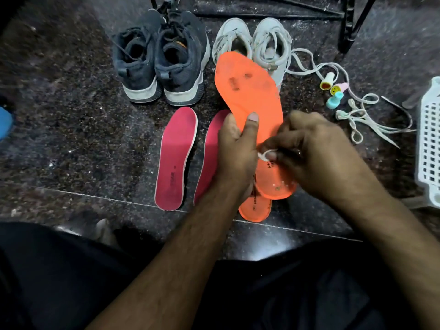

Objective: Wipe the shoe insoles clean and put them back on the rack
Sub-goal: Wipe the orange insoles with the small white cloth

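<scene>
Meanwhile the left hand [234, 148] grips the orange insole [250, 96] above its mate [254, 209], the right hand [316, 151] pinches a white scrap [263, 155] against it, dirt remains, pink insoles [175, 158] beside wait unracked.

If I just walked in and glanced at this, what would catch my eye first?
Probably the bright orange foam insole, held up mid-frame by the left hand while the right hand works something small and white on it. Next, two pink insoles lying on the dark speckled stone floor.
</scene>
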Tool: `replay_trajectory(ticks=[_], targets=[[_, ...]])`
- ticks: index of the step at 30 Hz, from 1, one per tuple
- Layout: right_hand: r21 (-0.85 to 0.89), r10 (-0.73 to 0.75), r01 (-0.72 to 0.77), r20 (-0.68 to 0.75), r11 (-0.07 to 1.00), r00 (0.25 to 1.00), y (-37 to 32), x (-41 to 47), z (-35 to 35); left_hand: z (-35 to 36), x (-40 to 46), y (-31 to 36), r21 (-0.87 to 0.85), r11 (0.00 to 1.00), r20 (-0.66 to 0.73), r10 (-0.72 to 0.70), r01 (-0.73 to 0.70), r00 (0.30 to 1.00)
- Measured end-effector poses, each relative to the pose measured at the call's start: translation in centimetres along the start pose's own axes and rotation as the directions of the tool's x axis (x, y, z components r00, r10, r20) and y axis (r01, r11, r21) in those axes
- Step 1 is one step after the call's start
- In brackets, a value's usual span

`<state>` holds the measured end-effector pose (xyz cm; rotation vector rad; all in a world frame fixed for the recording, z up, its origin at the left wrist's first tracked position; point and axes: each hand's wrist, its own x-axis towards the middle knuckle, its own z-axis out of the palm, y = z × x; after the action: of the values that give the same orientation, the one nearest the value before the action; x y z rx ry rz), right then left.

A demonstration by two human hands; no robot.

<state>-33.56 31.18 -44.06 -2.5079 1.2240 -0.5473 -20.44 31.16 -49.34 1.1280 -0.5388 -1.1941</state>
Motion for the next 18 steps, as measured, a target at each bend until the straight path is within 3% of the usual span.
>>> replay_trajectory(ticks=[2,6,10,11,15,18], targets=[[-0.014,0.003,-0.003,0.033,1.0,0.999,0.4,0.2,0.0,0.1,0.1,-0.1,0.0,1.0,-0.001,0.002,-0.002,1.0],[0.004,0.154,-0.155,-0.086,0.988,0.984,3.1,0.6,-1.3,0.2,0.0,-0.5,0.023,0.999,0.033,0.028,-0.029,0.999],[0.007,-0.033,0.033,0.072,0.999,0.997,1.0,0.2,0.0,0.0,0.1,-0.7,0.022,0.999,0.049,0.037,-0.038,0.998],[0.006,-0.018,0.018,0.07,1.0,0.997,1.3,0.3,-0.2,0.1,0.1,-0.7,0.029,0.999,0.047,0.033,-0.034,0.998],[0.05,0.163,-0.159,-0.099,0.986,0.982,3.6,0.5,-1.7,0.6,-0.4,-0.7,0.037,0.999,0.079,0.032,-0.035,0.996],[-0.006,-0.008,0.008,0.021,1.0,1.0,1.3,0.2,0.0,0.5,-0.5,-0.6,0.027,1.0,0.099,0.014,-0.017,0.995]])
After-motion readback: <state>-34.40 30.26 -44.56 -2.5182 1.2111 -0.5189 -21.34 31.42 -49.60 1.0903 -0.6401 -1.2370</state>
